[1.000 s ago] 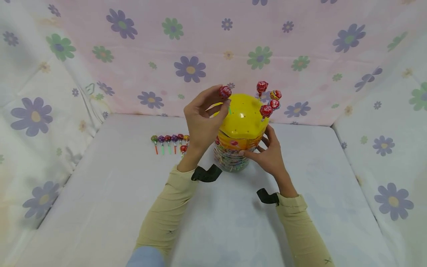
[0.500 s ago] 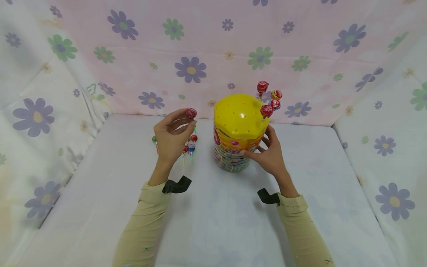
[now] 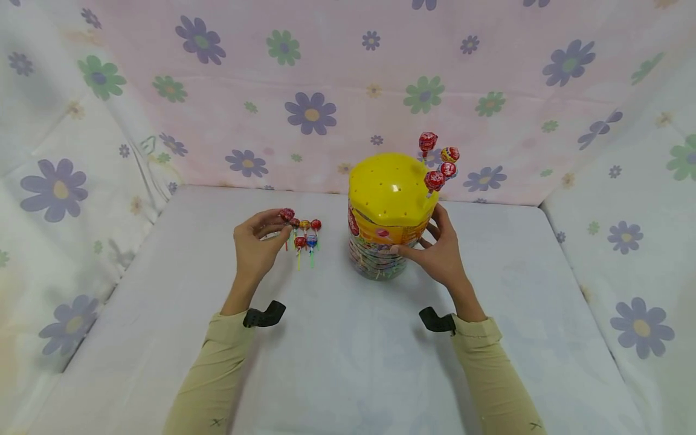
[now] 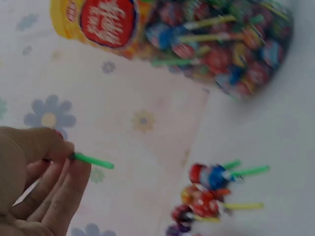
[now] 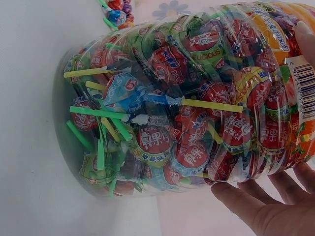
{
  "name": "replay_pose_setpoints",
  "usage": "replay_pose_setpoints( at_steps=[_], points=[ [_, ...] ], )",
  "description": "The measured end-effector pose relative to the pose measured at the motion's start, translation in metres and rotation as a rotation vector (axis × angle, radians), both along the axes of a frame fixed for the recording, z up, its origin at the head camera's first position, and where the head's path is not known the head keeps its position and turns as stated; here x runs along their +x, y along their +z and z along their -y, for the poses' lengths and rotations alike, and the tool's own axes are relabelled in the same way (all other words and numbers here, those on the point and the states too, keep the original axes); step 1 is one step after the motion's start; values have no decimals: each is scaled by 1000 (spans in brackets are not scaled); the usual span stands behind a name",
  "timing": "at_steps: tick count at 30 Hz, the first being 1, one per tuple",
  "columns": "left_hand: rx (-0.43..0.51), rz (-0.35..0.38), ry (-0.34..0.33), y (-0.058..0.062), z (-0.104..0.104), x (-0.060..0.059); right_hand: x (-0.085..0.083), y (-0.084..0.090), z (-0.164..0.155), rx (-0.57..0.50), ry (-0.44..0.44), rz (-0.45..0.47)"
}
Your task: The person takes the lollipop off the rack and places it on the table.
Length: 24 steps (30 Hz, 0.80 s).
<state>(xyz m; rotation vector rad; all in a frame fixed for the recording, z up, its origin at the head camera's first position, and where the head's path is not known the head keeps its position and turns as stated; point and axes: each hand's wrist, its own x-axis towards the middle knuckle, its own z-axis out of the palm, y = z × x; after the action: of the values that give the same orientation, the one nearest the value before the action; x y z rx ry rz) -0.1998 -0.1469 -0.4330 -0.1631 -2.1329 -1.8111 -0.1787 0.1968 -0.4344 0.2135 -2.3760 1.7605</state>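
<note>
My left hand (image 3: 258, 249) pinches a red-wrapped lollipop (image 3: 286, 214) between thumb and fingertips, close beside the lollipops laid out on the table. In the left wrist view its green stick (image 4: 96, 161) sticks out past the fingertips. My right hand (image 3: 439, 257) grips the right side of a clear ribbed candy jar (image 3: 375, 261), thumb at the front and fingers behind. The jar stands upright, full of wrapped lollipops. Its yellow lid (image 3: 387, 184) has small holes, and several lollipops (image 3: 435, 180) stand in the lid's right side.
Several lollipops (image 3: 304, 225) lie in two rows on the white table (image 3: 348, 350), left of the jar; my left hand hides part of them. A flowered cloth (image 3: 337, 72) rises behind the table and at both sides.
My left hand has carried the lollipop from beside the jar lid leftward and down to the laid-out lollipops. The right hand and the jar stay where they were.
</note>
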Motion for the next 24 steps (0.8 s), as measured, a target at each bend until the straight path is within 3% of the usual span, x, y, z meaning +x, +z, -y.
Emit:
replay_pose_setpoints(
  at_steps=[4, 10, 16, 24],
  points=[
    [-115, 95, 53, -21, 8, -3, -1, -1, -1, -1, 0, 3],
    [-211, 248, 52, -49, 13, -8, -1, -1, 0, -14, 5, 4],
    [-269, 280, 65, -65, 15, -14, -1, 0, 0, -20, 8, 10],
    [-345, 313, 87, -75, 12, -15, -1, -1, -1, -14, 0, 17]
  ],
)
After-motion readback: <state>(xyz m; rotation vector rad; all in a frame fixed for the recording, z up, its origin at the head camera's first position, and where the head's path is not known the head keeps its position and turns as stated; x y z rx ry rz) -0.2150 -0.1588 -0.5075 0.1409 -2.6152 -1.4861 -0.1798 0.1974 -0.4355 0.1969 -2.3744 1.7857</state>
